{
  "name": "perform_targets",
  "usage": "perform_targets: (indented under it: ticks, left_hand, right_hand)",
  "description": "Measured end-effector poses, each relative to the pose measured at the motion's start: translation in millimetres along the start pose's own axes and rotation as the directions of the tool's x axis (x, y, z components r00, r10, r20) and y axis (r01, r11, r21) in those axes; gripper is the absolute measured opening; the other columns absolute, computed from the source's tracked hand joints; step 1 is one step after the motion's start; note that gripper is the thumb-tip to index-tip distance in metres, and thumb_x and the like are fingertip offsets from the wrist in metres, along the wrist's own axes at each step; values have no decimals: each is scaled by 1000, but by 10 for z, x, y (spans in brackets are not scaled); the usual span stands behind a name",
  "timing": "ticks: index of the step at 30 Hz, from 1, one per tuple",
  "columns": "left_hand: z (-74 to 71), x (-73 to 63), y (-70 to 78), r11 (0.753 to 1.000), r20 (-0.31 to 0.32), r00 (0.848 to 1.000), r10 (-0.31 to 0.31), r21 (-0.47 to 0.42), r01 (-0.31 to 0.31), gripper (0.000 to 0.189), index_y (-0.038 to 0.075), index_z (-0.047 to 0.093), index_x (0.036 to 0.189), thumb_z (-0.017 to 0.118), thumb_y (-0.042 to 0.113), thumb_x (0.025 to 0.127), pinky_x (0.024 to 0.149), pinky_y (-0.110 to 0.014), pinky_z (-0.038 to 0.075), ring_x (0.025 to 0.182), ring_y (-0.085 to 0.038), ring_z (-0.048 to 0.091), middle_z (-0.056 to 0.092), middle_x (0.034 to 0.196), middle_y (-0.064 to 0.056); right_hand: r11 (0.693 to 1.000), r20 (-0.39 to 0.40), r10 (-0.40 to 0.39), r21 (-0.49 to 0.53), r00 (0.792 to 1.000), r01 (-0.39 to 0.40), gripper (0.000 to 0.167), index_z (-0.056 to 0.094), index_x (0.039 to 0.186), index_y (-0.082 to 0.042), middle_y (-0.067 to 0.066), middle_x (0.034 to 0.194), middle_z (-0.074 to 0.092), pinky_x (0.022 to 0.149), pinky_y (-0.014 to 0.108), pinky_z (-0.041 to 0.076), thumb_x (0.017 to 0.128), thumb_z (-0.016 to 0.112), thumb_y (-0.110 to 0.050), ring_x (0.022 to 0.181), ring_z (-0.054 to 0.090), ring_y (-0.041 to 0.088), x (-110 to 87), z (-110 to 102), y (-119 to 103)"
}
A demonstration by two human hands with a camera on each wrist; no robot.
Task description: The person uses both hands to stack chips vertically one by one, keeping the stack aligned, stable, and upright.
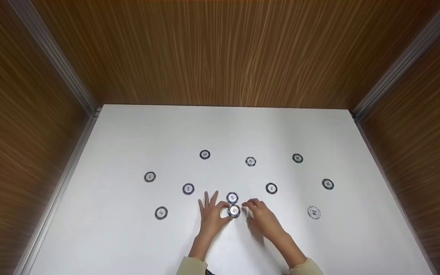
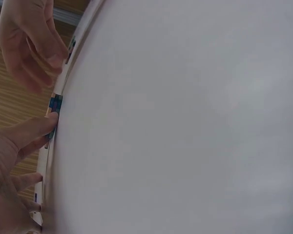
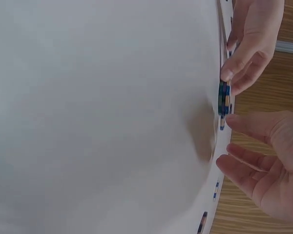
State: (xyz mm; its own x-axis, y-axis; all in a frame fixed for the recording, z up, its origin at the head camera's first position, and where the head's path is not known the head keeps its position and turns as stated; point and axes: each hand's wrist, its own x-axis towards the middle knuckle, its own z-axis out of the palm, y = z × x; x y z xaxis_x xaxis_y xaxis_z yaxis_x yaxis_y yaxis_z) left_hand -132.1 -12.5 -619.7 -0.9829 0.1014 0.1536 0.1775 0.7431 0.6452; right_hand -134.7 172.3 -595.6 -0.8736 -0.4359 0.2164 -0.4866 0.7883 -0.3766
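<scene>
While pinching a short stack of chips (image 1: 234, 211) between thumb and forefinger of the left hand (image 1: 213, 218), spreads the other three fingers toward the far side over the white table (image 1: 128, 130). Grips the stack from its left, face up at the near middle. Has the right hand (image 1: 264, 219) free and relaxed, fingers loosely bent, close by the right edge of the stack; cannot tell whether touching. Seen from the right wrist, shows blue and orange bands on the layered rim. Has one dark-rimmed chip (image 1: 232, 197) just beyond the stack. Includes three far chips (image 1: 250, 161) in a loose row, three left chips (image 1: 188, 188) spread apart, and, to the right, two dark chips (image 1: 271, 188) plus a pale chip (image 1: 314, 212) nearer. Wears pale sleeves (image 1: 191, 266), and faces a wood-grain wall (image 1: 224, 53) at the far edge.
</scene>
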Motion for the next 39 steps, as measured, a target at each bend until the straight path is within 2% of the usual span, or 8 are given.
perform_targets:
  ticks: [5, 14, 21, 30, 39]
  left_hand:
    - [5, 3, -1, 1000, -7, 1000, 5, 5, -5, 32, 15, 67, 90, 82, 25, 63, 101, -65, 8, 128, -50, 19, 42, 135, -21]
    - [-4, 7, 6, 1000, -11, 1000, 2, -11, -3, 34, 15, 67, 91, 83, 23, 62, 101, -65, 7, 129, -49, 18, 42, 135, -20]
    - [0, 15, 2, 1000, -9, 1000, 2, -18, -2, 34, 15, 67, 91, 83, 23, 62, 101, -65, 6, 129, -49, 18, 42, 135, -21]
    - [0, 3, 7, 1000, 15, 1000, -15, -25, 15, 32, 16, 67, 90, 82, 23, 63, 101, -64, 6, 129, -49, 17, 41, 136, -20]
    - [30, 13, -8, 1000, -33, 999, 14, -5, -14, 32, 16, 67, 88, 83, 23, 61, 100, -65, 8, 127, -51, 20, 43, 134, -21]
  right_hand:
    - [999, 2, 39, 1, 999, -39, 41, 61, 107, -6, 11, 106, 56, 79, 38, 51, 70, 74, 4, 95, 56, 30, -5, -45, 76]
    - [995, -50, 95, -25, 994, -96, 38, 62, 104, -5, 14, 105, 56, 80, 42, 50, 69, 73, 5, 97, 56, 33, 49, -123, 314]
    - [986, -83, 136, -88, 987, -143, 38, 62, 104, -3, 19, 111, 54, 75, 45, 51, 69, 74, 4, 101, 53, 37, 108, -191, 501]
    - [968, 1, 224, -116, 975, -222, 38, 58, 115, -2, 25, 122, 48, 79, 53, 48, 78, 68, -3, 109, 47, 46, 114, -189, 604]
    - [964, -35, 210, -162, 977, -213, 37, 59, 116, -1, 23, 121, 51, 73, 53, 49, 80, 67, -6, 104, 51, 43, 188, -166, 682]
